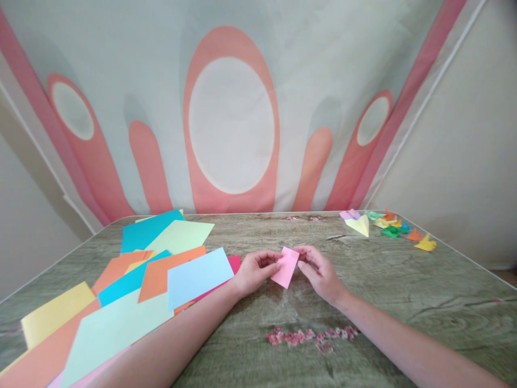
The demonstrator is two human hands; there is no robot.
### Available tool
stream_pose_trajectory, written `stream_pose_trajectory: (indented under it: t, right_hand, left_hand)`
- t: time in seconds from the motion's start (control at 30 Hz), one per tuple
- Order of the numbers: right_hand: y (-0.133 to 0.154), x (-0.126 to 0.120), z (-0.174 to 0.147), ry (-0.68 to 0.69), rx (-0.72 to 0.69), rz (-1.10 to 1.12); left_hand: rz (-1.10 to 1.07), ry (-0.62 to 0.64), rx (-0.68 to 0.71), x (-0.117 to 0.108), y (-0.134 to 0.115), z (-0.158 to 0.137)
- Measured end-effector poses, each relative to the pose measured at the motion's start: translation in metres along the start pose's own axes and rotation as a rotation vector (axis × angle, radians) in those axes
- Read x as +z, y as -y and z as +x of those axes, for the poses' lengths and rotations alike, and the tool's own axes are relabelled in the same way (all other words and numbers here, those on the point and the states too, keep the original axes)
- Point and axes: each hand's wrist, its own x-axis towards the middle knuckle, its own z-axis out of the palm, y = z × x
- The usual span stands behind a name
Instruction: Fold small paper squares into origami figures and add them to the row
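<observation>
The left hand (254, 273) pinches a pink paper rectangle (287, 271), likely light, easily creased and best held by its edges; the right hand (323, 273) curls alongside, grip unclear.

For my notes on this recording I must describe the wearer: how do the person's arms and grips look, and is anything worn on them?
Both are uncovered: on the left arm and the right arm no sleeve shows, and no watch, bracelet or cable. The left grip and right grip are ungloved human hands; no ring or marking can be seen.
</observation>
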Motion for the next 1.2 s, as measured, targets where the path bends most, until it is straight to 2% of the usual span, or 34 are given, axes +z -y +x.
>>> stream_pose_trajectory:
  t: [0.27, 1.07, 1.2]
  right_hand:
    - [-0.0026, 0.0021, 0.0005, -0.042, 0.024, -0.017]
    - [-0.0046, 0.0022, 0.0001, -0.01, 0.016, 0.032]
    - [-0.0055, 0.0018, 0.0008, 0.002, 0.022, 0.049]
  left_hand:
    - [0.002, 0.0, -0.006, 0.0006, 0.0007, -0.0007]
    - [0.057, -0.007, -0.01, -0.0013, -0.0019, -0.001]
    - [0.071, -0.041, -0.03, -0.0005, -0.0041, -0.0007]
